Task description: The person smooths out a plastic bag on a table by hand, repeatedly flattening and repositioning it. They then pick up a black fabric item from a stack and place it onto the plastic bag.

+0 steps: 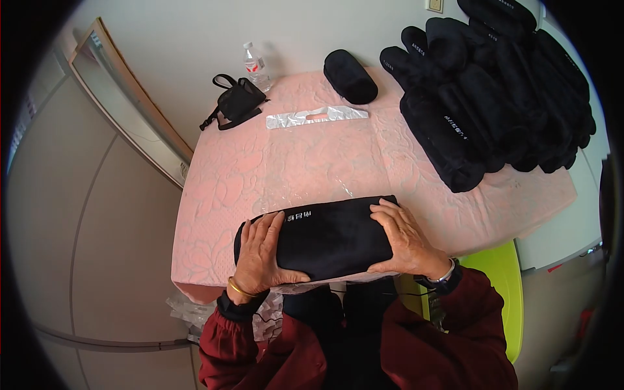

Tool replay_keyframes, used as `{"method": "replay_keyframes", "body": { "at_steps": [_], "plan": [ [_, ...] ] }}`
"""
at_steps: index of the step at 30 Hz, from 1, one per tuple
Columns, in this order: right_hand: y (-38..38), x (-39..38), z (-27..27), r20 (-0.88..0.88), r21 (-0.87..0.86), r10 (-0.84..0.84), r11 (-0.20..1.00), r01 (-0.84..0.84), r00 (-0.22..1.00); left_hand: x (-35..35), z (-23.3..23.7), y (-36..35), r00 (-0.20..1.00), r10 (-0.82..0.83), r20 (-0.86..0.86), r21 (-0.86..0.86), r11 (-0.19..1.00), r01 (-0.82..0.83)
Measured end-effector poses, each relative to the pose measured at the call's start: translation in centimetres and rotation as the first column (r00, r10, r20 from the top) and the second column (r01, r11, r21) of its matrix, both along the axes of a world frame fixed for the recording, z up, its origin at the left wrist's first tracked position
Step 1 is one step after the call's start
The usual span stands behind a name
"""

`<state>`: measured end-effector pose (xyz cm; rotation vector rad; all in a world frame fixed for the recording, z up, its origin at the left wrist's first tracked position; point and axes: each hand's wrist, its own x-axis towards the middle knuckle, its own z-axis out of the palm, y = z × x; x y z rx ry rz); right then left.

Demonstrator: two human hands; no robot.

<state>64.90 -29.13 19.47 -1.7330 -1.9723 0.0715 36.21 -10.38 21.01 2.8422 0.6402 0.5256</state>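
Note:
A black, soft-looking oblong cushion point(338, 244) with white lettering on its upper left lies along the near edge of the pink-covered table point(221, 195). My left hand point(261, 250) grips its left end, fingers over the top and thumb along the near side. Around the right end closes my right hand point(406, 240), thumb and fingers apart with the cushion between them. Just beyond the cushion, a clear plastic bag point(318, 159) lies flat, its white handle strip point(317, 117) pointing away from me.
Many similar black cushions point(494, 97) are heaped at the back right, and a single one point(351, 77) lies at the back. A black strapped pouch point(239, 101) and a water bottle point(255, 65) stand back left. A yellow-green chair point(504, 286) is below right.

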Motion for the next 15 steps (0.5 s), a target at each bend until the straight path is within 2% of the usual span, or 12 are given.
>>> {"method": "replay_keyframes", "body": {
  "at_steps": [6,9,14,15],
  "plan": [
    [-2.2,0.8,-1.8,-0.052,-0.007,-0.060,0.998,0.059,0.997,-3.0,-3.1,0.9,0.986,0.084,0.142,-0.032,0.996,-0.080],
    [-2.8,1.0,-2.7,-0.091,-0.051,-0.112,0.993,0.108,0.990,-5.7,-5.1,0.9,0.936,0.201,0.289,-0.266,0.956,-0.123],
    [-3.0,-0.2,1.1,-0.112,-0.002,-0.129,0.992,0.129,0.985,-6.5,-4.1,-0.7,0.935,0.245,0.257,-0.050,0.969,-0.241],
    [-3.0,0.0,1.0,-0.359,-0.046,-0.160,0.987,0.154,0.919,-6.4,-3.5,-1.0,0.922,0.261,0.286,-0.241,0.951,-0.195]
  ]
}}
